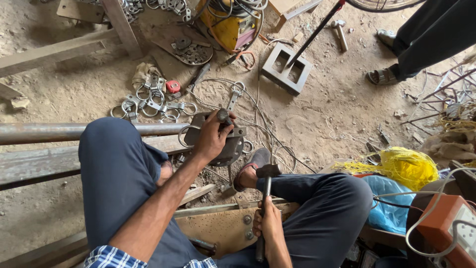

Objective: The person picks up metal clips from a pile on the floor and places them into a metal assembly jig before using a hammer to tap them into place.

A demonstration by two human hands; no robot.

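My left hand (212,137) is closed around a short dark metal punch (223,117), held upright on a thick steel block (229,144) that rests at the end of a round steel pipe (54,132). A metal ring (184,135) lies against the block under my palm. My right hand (268,223) grips the handle of a hammer (267,171), whose dark head hangs over my right knee, to the right of and below the block. I sit with both knees apart in dark blue trousers, my sandalled foot (250,167) beside the block.
A pile of steel rings and clasps (148,103) lies on the dirt beyond the pipe. Farther off are a grey two-hole concrete block (286,69), a yellow machine with cables (229,25) and a second hammer (340,33). Another person's legs and sandals (391,54) stand top right. An orange socket box (453,228) sits bottom right.
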